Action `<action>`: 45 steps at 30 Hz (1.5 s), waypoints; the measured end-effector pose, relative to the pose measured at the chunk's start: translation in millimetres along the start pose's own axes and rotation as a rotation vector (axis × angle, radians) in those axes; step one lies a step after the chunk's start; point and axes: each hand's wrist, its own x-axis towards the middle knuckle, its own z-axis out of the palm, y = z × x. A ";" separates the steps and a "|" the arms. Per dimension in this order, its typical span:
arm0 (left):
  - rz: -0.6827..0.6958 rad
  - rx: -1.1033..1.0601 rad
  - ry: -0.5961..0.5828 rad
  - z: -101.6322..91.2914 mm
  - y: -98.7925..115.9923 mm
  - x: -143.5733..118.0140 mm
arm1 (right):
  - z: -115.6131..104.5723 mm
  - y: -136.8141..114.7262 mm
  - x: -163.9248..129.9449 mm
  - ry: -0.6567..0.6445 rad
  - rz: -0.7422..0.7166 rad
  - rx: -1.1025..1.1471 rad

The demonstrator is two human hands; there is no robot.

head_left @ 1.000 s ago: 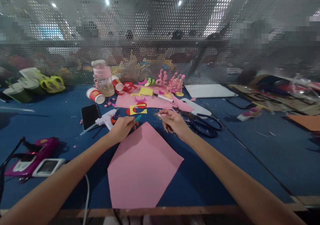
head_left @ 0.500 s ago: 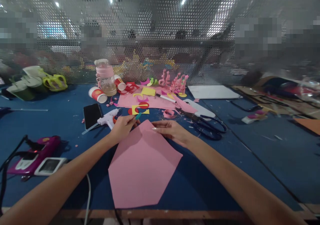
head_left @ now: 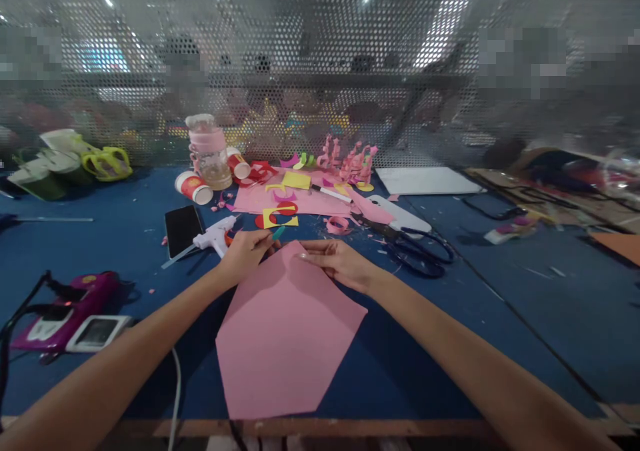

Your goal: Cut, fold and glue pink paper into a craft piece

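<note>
A large pink craft sheet (head_left: 285, 344) with angled edges lies in front of me, its narrow top end lifted toward my fingers. My left hand (head_left: 246, 256) is closed at the sheet's upper left edge. A small teal pointed thing (head_left: 279, 233) shows at that hand's fingertips; whether it is held there I cannot tell. On the upper right edge, my right hand (head_left: 345, 264) pinches the sheet, thumb on top and the other fingers mostly behind. A white glue gun (head_left: 215, 236) rests just beyond my left hand. Dark-handled scissors (head_left: 417, 251) lie beyond my right hand.
Paper scraps and a pink sheet (head_left: 250, 201) spread across the back. A bottle (head_left: 209, 154), paper cups (head_left: 194, 188) and a black phone (head_left: 183, 231) stand or lie left of them. A purple power strip (head_left: 70, 311) with cables is at left. A perforated screen (head_left: 310, 91) rises behind.
My right hand has slid slightly left along the sheet's top edge. The view has shifted a little; the left hand keeps its place on the sheet.
</note>
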 end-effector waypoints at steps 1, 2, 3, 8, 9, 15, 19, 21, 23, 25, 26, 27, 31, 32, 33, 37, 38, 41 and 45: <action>-0.001 0.008 -0.003 -0.3 -0.1 0.1 | -0.2 0.0 0.0 -0.001 0.003 0.002; -0.002 0.017 -0.005 -0.7 -0.2 0.2 | -0.2 -0.3 -0.1 -0.003 0.005 0.003; -0.003 0.026 -0.005 -1.0 -0.3 0.3 | -0.1 -0.8 -0.4 -0.006 0.006 0.005; 0.018 0.050 0.006 -1.4 -0.5 1.2 | 0.4 -3.6 -1.5 -0.014 0.016 0.019; 0.023 0.052 0.009 -1.3 -0.2 1.1 | 0.3 -3.6 -1.5 -0.011 0.019 0.024; 0.058 0.083 0.011 -1.7 1.6 -0.1 | -1.8 -0.6 -0.7 -0.005 0.017 0.041; 0.067 0.087 0.010 -2.4 1.3 0.0 | -2.6 0.3 -0.8 -0.012 0.035 0.036; 0.065 0.085 0.010 -2.6 1.4 0.4 | -2.8 -0.1 -0.8 -0.017 0.032 0.034; 0.056 0.080 0.013 -2.6 1.5 0.8 | -3.1 -0.7 -0.6 -0.032 0.020 0.030; 0.046 0.072 0.013 -2.5 1.3 0.9 | -3.4 -1.0 -0.4 -0.055 0.009 0.024; 0.043 0.069 0.012 -2.4 1.1 0.9 | -3.6 -0.9 -0.2 -0.063 0.004 0.022; 0.044 0.069 0.011 -2.4 0.7 0.9 | -3.8 -0.7 -0.1 -0.066 0.001 0.020; 0.048 0.075 0.004 -2.4 -0.5 0.6 | -4.4 0.7 0.5 -0.050 -0.001 0.011; 0.048 0.074 0.004 -2.5 -0.6 0.6 | -4.3 0.7 0.4 -0.047 0.001 0.008; 0.048 0.073 0.005 -2.6 -0.7 0.5 | -4.2 0.4 0.3 -0.046 0.005 0.004; 0.062 0.083 0.014 -3.1 -0.8 0.4 | -2.1 -3.1 -1.9 -0.028 0.027 -0.012; 0.065 0.086 0.015 -3.2 -1.0 0.4 | -1.5 -4.3 -2.6 -0.020 0.030 -0.013; 0.072 0.087 0.009 -3.5 -1.4 0.6 | -0.1 -6.9 -4.1 -0.002 0.031 -0.008; 0.062 0.082 -0.004 -3.8 -1.0 1.0 | -0.2 -8.2 -2.9 0.072 -0.008 0.007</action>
